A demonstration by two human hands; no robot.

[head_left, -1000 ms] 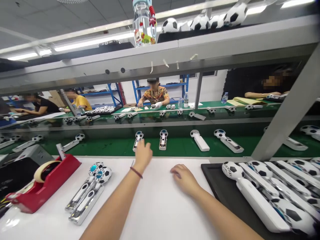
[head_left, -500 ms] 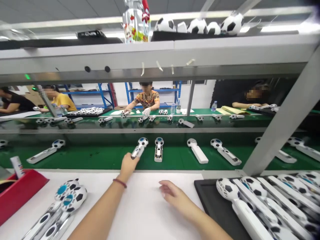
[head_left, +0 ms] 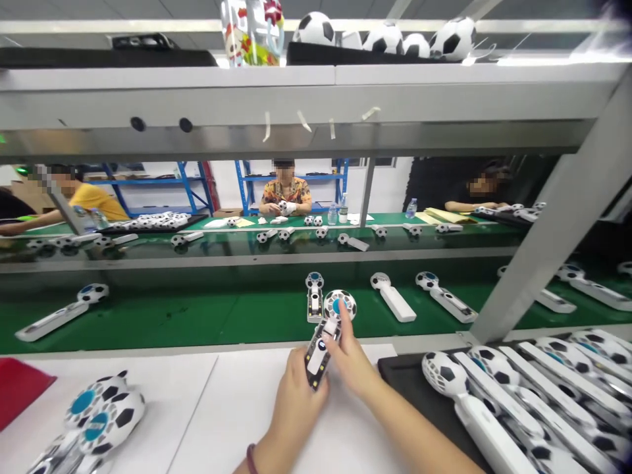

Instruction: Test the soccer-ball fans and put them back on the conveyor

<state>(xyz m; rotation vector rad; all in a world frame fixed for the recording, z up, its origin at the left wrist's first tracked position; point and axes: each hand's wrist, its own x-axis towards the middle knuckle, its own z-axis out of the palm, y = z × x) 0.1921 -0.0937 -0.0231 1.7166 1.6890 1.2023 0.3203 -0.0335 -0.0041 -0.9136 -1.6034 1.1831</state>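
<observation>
Tilted over the near edge of the green belt is a football-headed device (head_left: 323,349), its handle showing a dark inside with a white part. Around the lower handle are the wrapped fingers of my left hand (head_left: 299,395), which has a dark red band at the wrist. My right hand (head_left: 353,355) grips the upper handle, one finger reaching up onto the blue centre of the ball head. Just behind the ball, another device (head_left: 315,299) lies on the belt.
More devices lie along the green belt (head_left: 197,309). A black tray (head_left: 409,375) full of devices stands at the right, beside a slanted metal post (head_left: 538,217). At the left are two devices (head_left: 111,415) and a red bin (head_left: 22,388). People sit across.
My left hand has brought the device from the belt towards me and right. My right hand has moved up and closed on it. The view has shifted slightly right.
</observation>
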